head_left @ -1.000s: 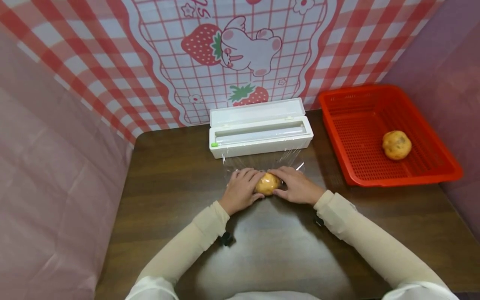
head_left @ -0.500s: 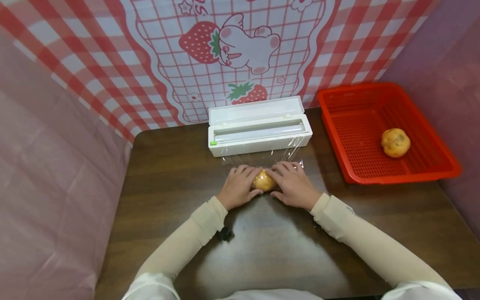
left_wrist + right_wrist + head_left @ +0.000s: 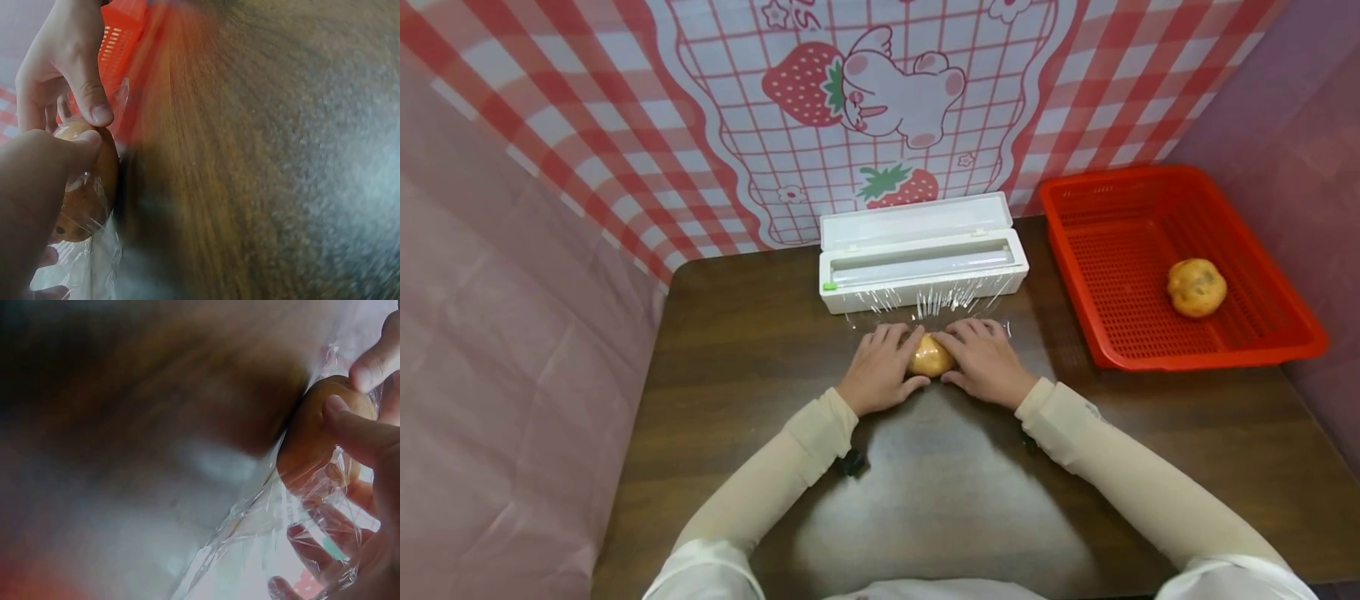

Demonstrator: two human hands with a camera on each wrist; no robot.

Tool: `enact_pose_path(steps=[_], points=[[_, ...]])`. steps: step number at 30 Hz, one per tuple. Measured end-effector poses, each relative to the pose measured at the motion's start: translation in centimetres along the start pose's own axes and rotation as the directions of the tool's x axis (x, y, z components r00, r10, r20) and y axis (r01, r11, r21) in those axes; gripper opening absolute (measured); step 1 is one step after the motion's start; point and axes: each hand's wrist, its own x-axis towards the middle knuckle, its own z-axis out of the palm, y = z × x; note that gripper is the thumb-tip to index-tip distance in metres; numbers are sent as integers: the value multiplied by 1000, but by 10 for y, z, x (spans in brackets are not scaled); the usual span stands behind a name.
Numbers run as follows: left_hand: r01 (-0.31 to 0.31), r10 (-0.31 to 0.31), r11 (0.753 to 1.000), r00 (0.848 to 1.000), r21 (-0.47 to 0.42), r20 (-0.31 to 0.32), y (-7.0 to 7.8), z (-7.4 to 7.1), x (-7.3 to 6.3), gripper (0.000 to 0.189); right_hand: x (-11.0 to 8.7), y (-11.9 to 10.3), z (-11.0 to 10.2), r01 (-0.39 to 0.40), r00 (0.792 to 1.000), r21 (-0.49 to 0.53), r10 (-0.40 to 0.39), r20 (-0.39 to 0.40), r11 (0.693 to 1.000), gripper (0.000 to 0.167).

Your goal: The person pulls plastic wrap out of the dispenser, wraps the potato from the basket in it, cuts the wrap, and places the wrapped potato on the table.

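Note:
A yellow-brown potato (image 3: 931,358) with clear cling film over it lies on the table between both hands. My left hand (image 3: 877,368) grips its left side, thumb at the near edge. On the opposite side my right hand (image 3: 988,362) holds it the same way. Cling film (image 3: 934,302) stretches in creases from the potato back to a white cling film box (image 3: 917,293), whose lid stands up over the roll. In the left wrist view both thumbs press on the potato (image 3: 87,209). Crumpled film (image 3: 262,515) hangs around the potato in the right wrist view.
A red plastic basket (image 3: 1084,321) at the right holds another potato (image 3: 1197,287). The brown wooden table (image 3: 737,350) meets a checked strawberry-print cloth (image 3: 685,167) at the back. Pink cloth (image 3: 497,358) hangs at the left.
Both hands have shifted slightly away from me with the potato. The film between potato and box now shows more creases, and the right hand's fingers have moved further over the film.

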Motion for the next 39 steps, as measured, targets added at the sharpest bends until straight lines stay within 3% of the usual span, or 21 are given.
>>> enact_pose_path(steps=[4,7,11,14,21,31,39], points=[[-7,8,999,1000,50,-11,1,1,0,92,3,4,-1,-14,999,27,13,35,1000,66],[-32,36,996,998,81,-56,2,1,0,93,5,6,-3,-15,998,44,13,54,999,67],[-85,103,988,985,126,-139,4,2,-1,86,6,10,-4,-20,998,63,15,69,998,67],[-105,130,983,977,151,-167,4,2,0,77,7,12,-4,-20,998,85,14,67,996,67],[-84,100,991,983,109,-152,1,1,4,64,12,15,-2,-35,996,113,26,88,993,68],[-72,84,995,977,67,-197,-6,1,6,60,21,16,-5,-98,986,144,76,150,985,70],[-66,71,997,982,37,-172,-9,2,5,61,26,17,-10,-92,977,87,73,200,992,73]])
